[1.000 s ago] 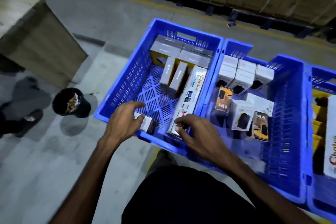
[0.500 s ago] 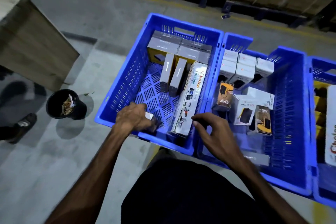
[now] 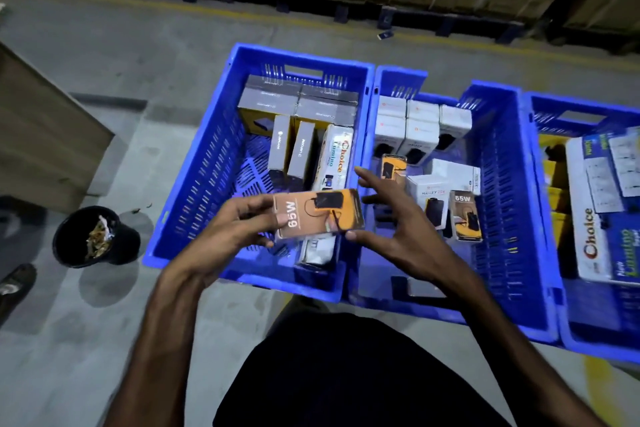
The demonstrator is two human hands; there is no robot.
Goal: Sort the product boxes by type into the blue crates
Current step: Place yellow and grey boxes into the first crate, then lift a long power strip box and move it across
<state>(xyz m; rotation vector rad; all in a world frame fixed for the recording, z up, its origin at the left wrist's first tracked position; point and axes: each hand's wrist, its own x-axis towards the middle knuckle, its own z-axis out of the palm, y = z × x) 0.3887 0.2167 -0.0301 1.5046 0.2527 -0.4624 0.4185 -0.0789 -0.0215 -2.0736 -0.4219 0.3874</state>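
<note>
The left hand (image 3: 239,222) grips an orange 65W box (image 3: 318,213), fingers closed on its left end, holding it flat above the near edge of the left blue crate (image 3: 194,184). The right hand (image 3: 391,218) is spread, fingers open, its thumb apparently just touching the box's right corner. Under the box lies a long white Choice box (image 3: 336,156) beside grey boxes (image 3: 301,104). The middle crate (image 3: 498,184) holds white boxes (image 3: 419,125) and 2 more 65W boxes (image 3: 465,215). A black bin (image 3: 95,236) stands on the floor left.
</note>
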